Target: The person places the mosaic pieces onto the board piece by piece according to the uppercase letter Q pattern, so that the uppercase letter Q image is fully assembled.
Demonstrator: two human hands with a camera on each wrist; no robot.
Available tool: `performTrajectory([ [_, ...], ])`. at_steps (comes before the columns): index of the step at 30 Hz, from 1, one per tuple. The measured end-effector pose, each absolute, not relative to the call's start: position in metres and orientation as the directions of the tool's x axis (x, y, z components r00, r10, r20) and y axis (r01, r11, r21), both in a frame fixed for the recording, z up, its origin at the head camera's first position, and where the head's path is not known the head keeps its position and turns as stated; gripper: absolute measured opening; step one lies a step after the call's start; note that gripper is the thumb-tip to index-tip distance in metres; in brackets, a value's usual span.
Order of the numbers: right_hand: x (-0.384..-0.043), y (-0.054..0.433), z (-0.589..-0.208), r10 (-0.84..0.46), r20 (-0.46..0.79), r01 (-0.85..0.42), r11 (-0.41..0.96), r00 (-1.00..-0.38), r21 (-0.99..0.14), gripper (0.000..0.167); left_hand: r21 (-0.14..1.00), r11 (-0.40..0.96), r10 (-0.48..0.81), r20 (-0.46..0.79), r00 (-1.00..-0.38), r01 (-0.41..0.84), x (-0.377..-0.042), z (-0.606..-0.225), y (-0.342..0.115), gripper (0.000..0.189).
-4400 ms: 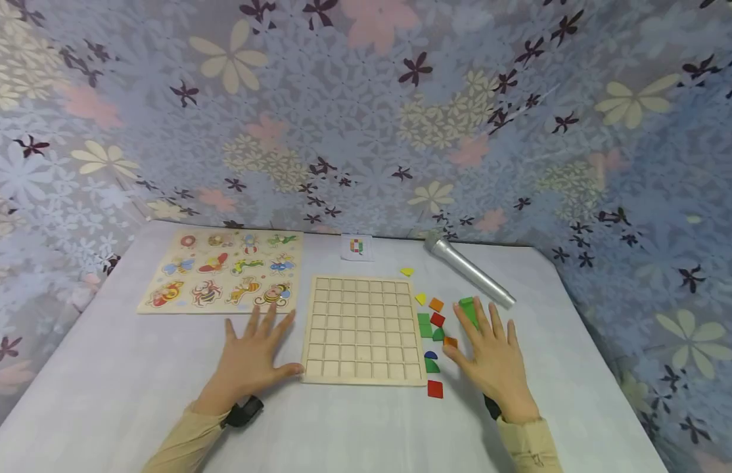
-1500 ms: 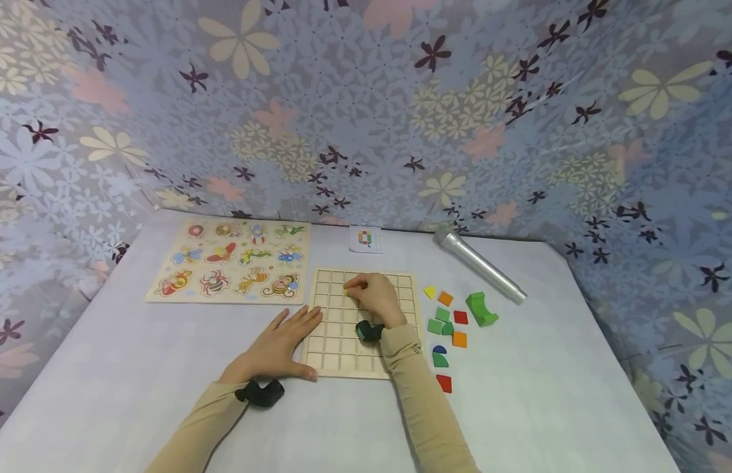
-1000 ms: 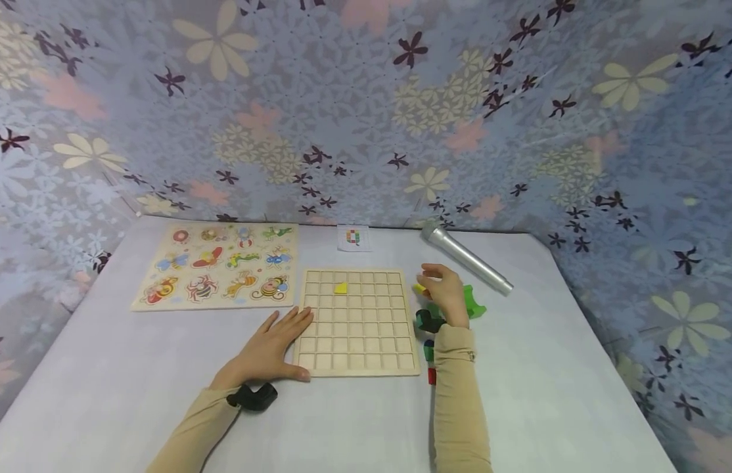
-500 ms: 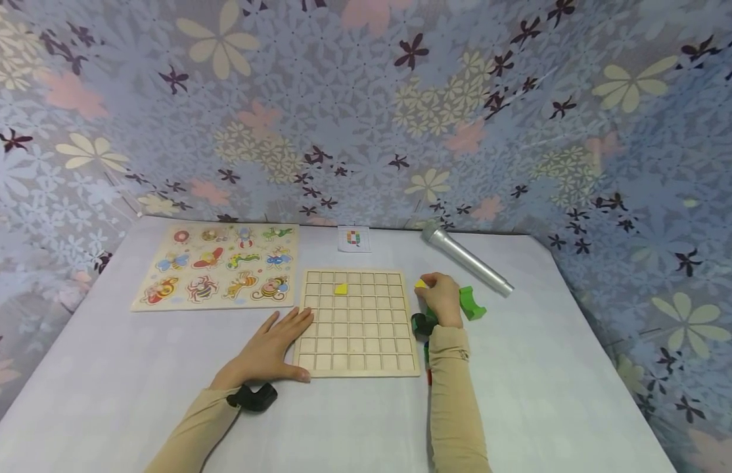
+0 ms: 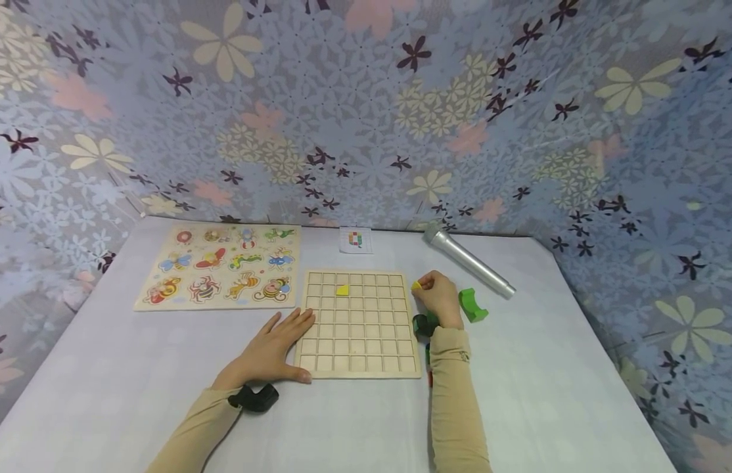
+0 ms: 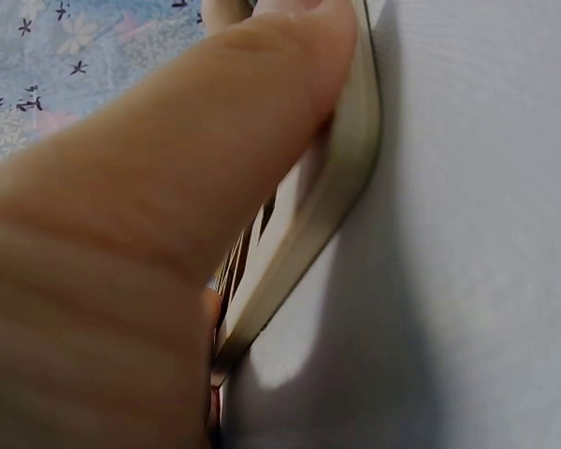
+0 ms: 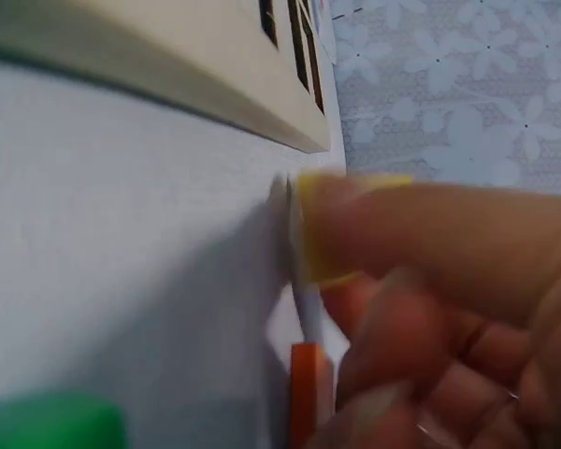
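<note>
My left hand (image 5: 265, 355) rests on the left edge of a wooden grid board (image 5: 357, 328), fingers spread; in the left wrist view the thumb (image 6: 196, 131) lies along the board's rim. A yellow piece (image 5: 342, 290) with one curved side sits in a cell near the board's top. Just right of the board, my right hand (image 5: 439, 299) pinches a second yellow piece (image 7: 318, 234) between thumb and fingertips, tilted up on edge in the right wrist view. An orange piece (image 7: 304, 388) stands out below those fingers. The right hand and sleeve hide most of the other loose pieces.
A green arched block (image 5: 473, 305) lies right of the right hand. Behind it is a silver microphone-shaped tube (image 5: 469, 261). A small pattern card (image 5: 355, 240) lies at the back, and an insect picture puzzle board (image 5: 221, 268) at the left.
The right hand set one yellow piece in the board, went back to the loose pieces on the right and took up another yellow piece. The left hand moved onto the board's left edge.
</note>
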State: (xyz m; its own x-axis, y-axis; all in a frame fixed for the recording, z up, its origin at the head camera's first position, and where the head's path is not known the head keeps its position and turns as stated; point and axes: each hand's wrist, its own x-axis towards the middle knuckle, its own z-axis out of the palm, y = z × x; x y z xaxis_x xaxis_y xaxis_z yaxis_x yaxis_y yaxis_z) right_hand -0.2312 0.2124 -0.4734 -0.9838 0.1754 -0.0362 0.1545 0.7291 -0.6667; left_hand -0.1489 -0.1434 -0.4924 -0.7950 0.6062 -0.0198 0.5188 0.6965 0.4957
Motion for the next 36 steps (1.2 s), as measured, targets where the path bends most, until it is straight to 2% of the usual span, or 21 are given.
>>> performTrajectory([
  [5, -0.233, 0.205, -0.466, 0.188, -0.047, 0.148, 0.577, -0.981, -0.803, 0.022, 0.505, 0.692, 0.608, -0.021, -0.794, 0.517, -0.149, -0.492, -0.143, 0.111],
  [9, -0.235, 0.188, -0.462, 0.122, -0.093, 0.142, 0.497, -0.988, -0.856, 0.023, 0.503, 0.691, 0.607, -0.012, -0.795, 0.52, -0.149, -0.492, -0.143, 0.111],
  [21, -0.226, 0.133, -0.467, -0.022, -0.072, 0.032, 0.739, -0.997, -0.673, 0.007, 0.487, 0.695, 0.611, -0.013, -0.792, 0.528, -0.149, -0.493, -0.142, 0.11],
  [26, -0.225, 0.129, -0.465, -0.091, -0.098, -0.003, 0.749, -0.991, -0.663, 0.006, 0.491, 0.698, 0.606, -0.016, -0.796, 0.521, -0.148, -0.491, -0.143, 0.11],
  [29, -0.225, 0.135, -0.461, -0.118, -0.103, -0.013, 0.718, -0.988, -0.696, 0.01, 0.491, 0.699, 0.603, -0.014, -0.798, 0.52, -0.148, -0.491, -0.143, 0.11],
  [32, -0.226, 0.147, -0.456, -0.079, -0.094, 0.012, 0.695, -0.992, -0.719, 0.017, 0.489, 0.702, 0.601, -0.017, -0.799, 0.518, -0.147, -0.49, -0.143, 0.11],
  [36, -0.223, 0.17, -0.448, 0.096, -0.105, 0.142, 0.712, -0.99, -0.687, 0.033, 0.496, 0.703, 0.597, -0.021, -0.802, 0.51, -0.147, -0.49, -0.143, 0.11],
])
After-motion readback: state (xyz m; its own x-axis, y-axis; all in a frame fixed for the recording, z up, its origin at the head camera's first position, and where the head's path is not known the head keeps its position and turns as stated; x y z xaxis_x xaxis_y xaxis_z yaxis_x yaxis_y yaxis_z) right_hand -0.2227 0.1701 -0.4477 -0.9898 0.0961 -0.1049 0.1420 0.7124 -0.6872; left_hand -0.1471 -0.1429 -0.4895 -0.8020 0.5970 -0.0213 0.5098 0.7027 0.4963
